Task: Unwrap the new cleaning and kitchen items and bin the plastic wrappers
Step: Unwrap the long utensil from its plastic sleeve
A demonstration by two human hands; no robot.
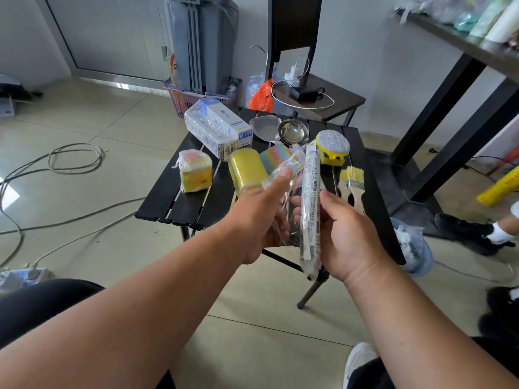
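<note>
Two hands above the black counter [174, 203]: left hand [261, 217] fingers curl round clear plastic wrapper [283, 220]; right hand [351, 237] fingers grip the printed wrapped pack [310, 197]. Yellow sponge [247, 169] lies beyond them on the counter.

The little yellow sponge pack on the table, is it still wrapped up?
Still wrapped. The yellow sponge pack sits on the black table with shiny clear plastic all round it, bunched at its left corner. Neither hand touches it.
</note>
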